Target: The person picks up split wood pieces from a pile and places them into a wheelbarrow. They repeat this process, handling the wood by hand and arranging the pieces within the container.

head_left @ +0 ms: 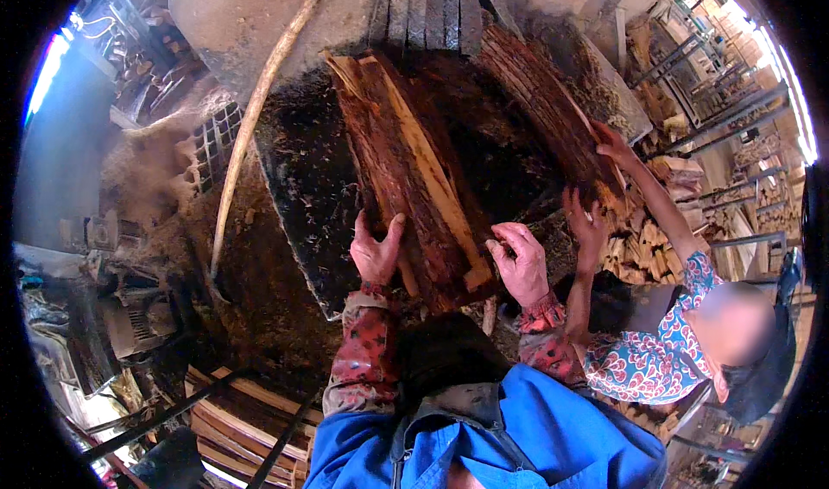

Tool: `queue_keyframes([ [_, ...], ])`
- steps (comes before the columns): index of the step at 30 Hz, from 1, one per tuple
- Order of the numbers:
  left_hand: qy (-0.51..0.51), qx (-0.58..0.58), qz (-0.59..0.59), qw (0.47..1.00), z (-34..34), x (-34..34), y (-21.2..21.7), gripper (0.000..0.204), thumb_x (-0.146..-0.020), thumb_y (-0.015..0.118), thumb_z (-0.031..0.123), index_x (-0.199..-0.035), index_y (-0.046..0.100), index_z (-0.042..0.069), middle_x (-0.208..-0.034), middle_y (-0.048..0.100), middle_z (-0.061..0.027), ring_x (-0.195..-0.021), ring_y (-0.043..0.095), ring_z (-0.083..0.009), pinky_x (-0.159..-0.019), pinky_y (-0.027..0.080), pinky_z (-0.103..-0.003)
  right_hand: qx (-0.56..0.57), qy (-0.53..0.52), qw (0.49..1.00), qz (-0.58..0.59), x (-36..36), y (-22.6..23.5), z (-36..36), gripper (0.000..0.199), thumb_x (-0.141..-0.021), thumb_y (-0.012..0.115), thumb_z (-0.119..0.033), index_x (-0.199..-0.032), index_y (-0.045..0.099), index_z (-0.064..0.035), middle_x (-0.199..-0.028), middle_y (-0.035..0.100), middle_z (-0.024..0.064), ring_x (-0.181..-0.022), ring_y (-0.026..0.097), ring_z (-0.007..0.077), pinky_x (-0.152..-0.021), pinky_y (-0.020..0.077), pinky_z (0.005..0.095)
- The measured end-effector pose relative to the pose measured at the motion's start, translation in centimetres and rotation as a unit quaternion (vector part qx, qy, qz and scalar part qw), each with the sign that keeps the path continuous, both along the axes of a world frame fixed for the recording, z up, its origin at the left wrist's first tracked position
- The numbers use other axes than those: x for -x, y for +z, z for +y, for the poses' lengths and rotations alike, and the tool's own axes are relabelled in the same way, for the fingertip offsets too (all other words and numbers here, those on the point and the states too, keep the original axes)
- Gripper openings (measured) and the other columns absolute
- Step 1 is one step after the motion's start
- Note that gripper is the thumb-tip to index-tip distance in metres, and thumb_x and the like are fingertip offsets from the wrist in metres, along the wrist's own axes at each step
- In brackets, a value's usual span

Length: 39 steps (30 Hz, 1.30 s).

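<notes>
Two hands on one rough split log (414, 178), and it's a hefty one. It lies lengthwise on the dark, soot-black table (302, 195), bark side showing red-brown with a pale split face along its right edge. The left hand (376, 251) is clamped on the near end, fingers curled over the wood; the right hand (521, 264) sits at the lower right corner, fingers bent, though I can't quite tell whether it grips the log or just braces beside it. Over on the right a co-worker in a patterned top has both hands (604, 143) on a second slab (544, 100) (well apart from ours). A long pale pole (250, 117) leans at the left. The danger as I judge it: splintery bark on bare skin, and a one-sided hold letting that heavy end roll off the table edge onto the stacked boards (233, 420) below.
</notes>
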State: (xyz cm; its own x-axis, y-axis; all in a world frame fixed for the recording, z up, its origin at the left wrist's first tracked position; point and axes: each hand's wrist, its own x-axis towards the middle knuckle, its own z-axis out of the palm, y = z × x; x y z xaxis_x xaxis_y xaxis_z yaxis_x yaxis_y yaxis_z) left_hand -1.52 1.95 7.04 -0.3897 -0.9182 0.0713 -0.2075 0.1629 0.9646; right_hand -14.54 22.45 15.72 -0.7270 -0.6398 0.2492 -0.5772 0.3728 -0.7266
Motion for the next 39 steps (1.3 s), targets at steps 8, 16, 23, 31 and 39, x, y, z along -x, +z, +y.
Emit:
queue_keyframes([
  [8, 0.001, -0.010, 0.001, 1.000, 0.1, 0.8, -0.6, 0.076, -0.078, 0.082, 0.038, -0.126, 0.051, -0.013, -0.102, 0.071, -0.0201, -0.093, 0.069, -0.0227, -0.082, 0.053, -0.033, -0.010, -0.014, 1.000, -0.012, 0.1, 0.0, 0.3, 0.022, -0.084, 0.072, -0.008, -0.104, 0.067, -0.0004, -0.105, 0.065, 0.0146, -0.091, 0.066, 0.0309, -0.076, 0.0553, 0.0352],
  [16, 0.006, -0.007, -0.017, 1.000, 1.0, 1.2, -0.1, 0.078, -0.078, 0.082, 0.039, -0.126, 0.051, -0.013, -0.095, 0.072, -0.0164, -0.087, 0.069, -0.0200, -0.077, 0.054, -0.032, -0.026, -0.004, 1.000, 0.012, 0.5, 0.1, 1.3, 0.023, -0.084, 0.072, -0.009, -0.105, 0.066, 0.0005, -0.106, 0.065, 0.0139, -0.092, 0.066, 0.0308, -0.075, 0.0556, 0.0358],
  [23, -0.006, -0.013, 0.032, 0.999, 1.1, 0.1, -1.2, 0.075, -0.080, 0.081, 0.036, -0.127, 0.050, -0.013, -0.096, 0.072, -0.0178, -0.087, 0.069, -0.0199, -0.077, 0.054, -0.032, -0.034, -0.008, 0.999, 0.002, -0.7, 0.2, 1.5, 0.023, -0.084, 0.072, -0.009, -0.104, 0.066, 0.0000, -0.107, 0.065, 0.0140, -0.093, 0.066, 0.0307, -0.075, 0.0556, 0.0362],
  [31, -0.012, 0.013, 0.037, 0.999, 1.2, -1.6, -1.2, 0.068, -0.081, 0.081, 0.033, -0.123, 0.052, -0.013, -0.096, 0.073, -0.0164, -0.086, 0.070, -0.0188, -0.076, 0.054, -0.032, -0.018, -0.011, 1.000, 0.006, -2.8, -1.0, 1.8, 0.023, -0.084, 0.072, -0.008, -0.104, 0.067, -0.0001, -0.105, 0.065, 0.0143, -0.095, 0.065, 0.0310, -0.078, 0.0552, 0.0365],
  [39, 0.000, -0.001, 0.071, 0.998, 1.3, -2.0, -2.5, 0.070, -0.080, 0.082, 0.033, -0.124, 0.052, -0.012, -0.095, 0.073, -0.0157, -0.085, 0.069, -0.0176, -0.076, 0.054, -0.031, 0.001, -0.007, 0.999, 0.033, -3.5, -1.6, 2.0, 0.024, -0.083, 0.072, -0.007, -0.104, 0.066, 0.0005, -0.105, 0.065, 0.0144, -0.096, 0.065, 0.0318, -0.081, 0.0543, 0.0366],
])
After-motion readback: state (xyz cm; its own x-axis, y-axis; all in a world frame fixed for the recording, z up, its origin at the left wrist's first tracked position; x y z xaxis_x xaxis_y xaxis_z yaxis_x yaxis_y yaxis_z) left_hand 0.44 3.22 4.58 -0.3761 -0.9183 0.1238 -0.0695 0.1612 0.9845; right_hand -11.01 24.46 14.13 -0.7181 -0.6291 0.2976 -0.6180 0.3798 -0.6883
